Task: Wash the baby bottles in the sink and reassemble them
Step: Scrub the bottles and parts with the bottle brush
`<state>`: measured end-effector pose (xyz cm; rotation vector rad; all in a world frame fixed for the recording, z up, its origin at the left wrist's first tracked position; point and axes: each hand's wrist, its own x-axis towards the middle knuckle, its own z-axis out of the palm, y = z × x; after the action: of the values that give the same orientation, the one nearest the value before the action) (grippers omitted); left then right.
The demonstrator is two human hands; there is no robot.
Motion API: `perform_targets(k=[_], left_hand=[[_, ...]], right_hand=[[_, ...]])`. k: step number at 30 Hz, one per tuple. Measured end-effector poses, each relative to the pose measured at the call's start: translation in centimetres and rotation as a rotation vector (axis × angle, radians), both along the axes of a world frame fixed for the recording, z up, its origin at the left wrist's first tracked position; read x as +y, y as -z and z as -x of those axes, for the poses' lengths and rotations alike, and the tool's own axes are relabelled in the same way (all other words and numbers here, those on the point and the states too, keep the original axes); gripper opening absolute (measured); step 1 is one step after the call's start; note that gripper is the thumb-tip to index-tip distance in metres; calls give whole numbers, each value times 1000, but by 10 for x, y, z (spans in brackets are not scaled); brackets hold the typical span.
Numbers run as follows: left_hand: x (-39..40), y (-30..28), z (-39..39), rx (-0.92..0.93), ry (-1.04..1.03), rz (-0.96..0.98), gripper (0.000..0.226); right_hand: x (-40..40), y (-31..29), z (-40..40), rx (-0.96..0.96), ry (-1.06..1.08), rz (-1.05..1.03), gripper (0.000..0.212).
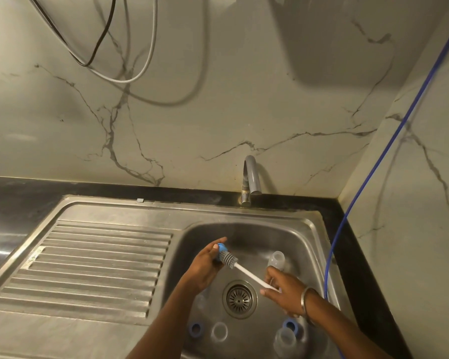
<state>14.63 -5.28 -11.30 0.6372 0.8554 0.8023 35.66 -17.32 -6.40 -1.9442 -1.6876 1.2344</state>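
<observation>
Two hands over sink. We log left hand curled round blue collar; right hand pinching white brush handle. Brush axis slants up-left, bristles at collar. Loose parts on basin floor: clear bottle just beyond right hand, blue rings near drain. Tap not running, behind.

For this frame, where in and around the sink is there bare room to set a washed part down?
The ribbed drainboard left of the basin is bare, as is the basin's far floor below the tap. The near basin is crowded: blue rings, a clear cap and bottle lie near the drain, and both hands work the brush.
</observation>
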Motion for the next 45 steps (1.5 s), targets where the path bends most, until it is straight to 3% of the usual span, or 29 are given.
perform_targets(k=[5,9,11,16,23,27,36,45], left_hand=[[-2,-1,0,3,8,-6,30],[-1,-1,-2,100,1,-81,31],[-2,-3,-7,179,-35,-129,31],[-1,-6,-9,318,-201,-215,30],[-2,-4,-14,269,5,-198,29],[0,-3,-15,84,-29,-116,30],[6,-16,-12,-90,-68,87,29],[8,-18,-17,-114,-77,138,28]], right_hand=[[3,8,2,-72,34,-33,20],[2,13,4,139,135,105,33],[3,13,4,154,133,115,34],[5,11,-1,-123,38,-50,32],[8,8,3,-144,21,-190,25],[11,12,4,-196,42,-200,24],[11,16,2,-184,49,-222,24],[14,19,0,-118,80,-228,26]])
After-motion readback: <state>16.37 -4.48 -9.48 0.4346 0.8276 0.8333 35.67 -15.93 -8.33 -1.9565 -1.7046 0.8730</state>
